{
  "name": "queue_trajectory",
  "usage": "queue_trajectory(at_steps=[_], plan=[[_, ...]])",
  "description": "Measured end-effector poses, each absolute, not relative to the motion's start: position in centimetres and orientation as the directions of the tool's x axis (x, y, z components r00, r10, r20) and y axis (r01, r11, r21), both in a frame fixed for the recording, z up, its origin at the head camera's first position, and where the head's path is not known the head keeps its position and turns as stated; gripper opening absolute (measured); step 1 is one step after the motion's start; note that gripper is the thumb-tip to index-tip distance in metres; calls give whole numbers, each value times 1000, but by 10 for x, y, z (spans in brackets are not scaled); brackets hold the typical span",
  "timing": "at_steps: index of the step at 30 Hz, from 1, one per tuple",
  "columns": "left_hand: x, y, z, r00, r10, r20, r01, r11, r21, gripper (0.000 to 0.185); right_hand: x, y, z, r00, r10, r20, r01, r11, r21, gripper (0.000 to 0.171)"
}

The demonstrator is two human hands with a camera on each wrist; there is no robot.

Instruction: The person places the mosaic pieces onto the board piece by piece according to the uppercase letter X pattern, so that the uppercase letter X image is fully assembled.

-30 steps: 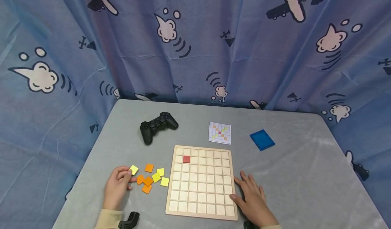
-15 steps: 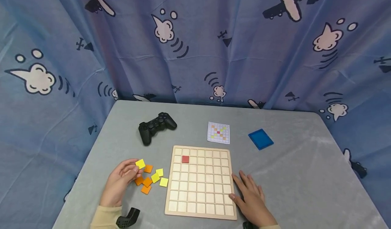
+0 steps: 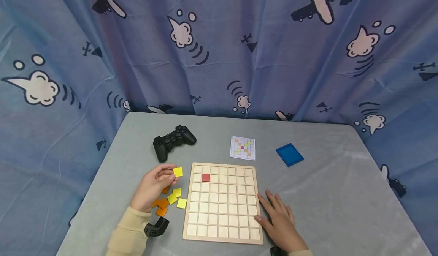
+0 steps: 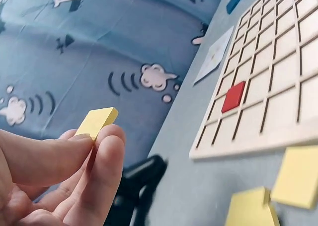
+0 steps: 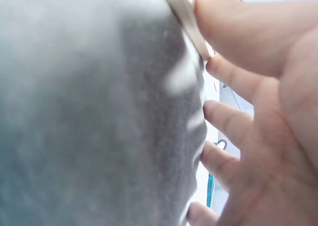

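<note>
Between thumb and fingers, my left hand [image 3: 155,185] pinches a yellow square tile [image 3: 178,171], held up left of the wooden grid board [image 3: 223,240]. The left wrist view shows the same yellow tile [image 4: 97,121] at the fingertips. One red tile [image 3: 205,177] sits in a cell of the board's second row, near its left side. Below the left hand lie several loose orange tiles [image 3: 161,212] and yellow tiles [image 3: 181,203], partly covered by the hand. My right hand [image 3: 278,218] rests with spread fingers at the board's right edge, thumb and fingertip on the rim.
A black game controller [image 3: 173,141] lies behind the left hand. Beyond the board is a small printed pattern card [image 3: 242,148], with a blue square tray [image 3: 289,154] to its right. The grey table [image 3: 335,195] ends at a blue curtain [image 3: 212,51].
My left hand has lifted the yellow tile off the table beside the pile and carried it right and away from me, toward the board's upper left. The right hand stays at the rim.
</note>
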State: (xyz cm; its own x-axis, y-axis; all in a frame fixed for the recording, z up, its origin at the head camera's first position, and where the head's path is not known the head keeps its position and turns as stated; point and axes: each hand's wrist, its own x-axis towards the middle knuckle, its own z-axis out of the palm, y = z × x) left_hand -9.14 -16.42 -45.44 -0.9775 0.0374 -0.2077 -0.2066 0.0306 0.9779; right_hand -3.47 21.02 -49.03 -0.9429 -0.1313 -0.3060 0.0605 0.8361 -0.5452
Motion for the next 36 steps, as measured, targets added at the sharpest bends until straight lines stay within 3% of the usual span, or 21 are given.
queue_trajectory(at_steps=[10,19,26,36], plan=[[-121,-127,-451,-972,149,-183,-185,0,983,34,-34,210,-493,-944,-120,-309,68,842,-536,72],[-145,-77,-451,-937,301,-175,-156,86,984,33,-34,213,-490,-938,-133,-320,68,835,-546,70],[-155,-54,-450,-921,325,-216,-188,114,976,31,-37,213,-491,-943,-144,-301,50,832,-552,70],[-164,-39,-475,-909,317,-272,-232,159,960,33,-35,215,-492,-935,-158,-318,57,816,-575,72]])
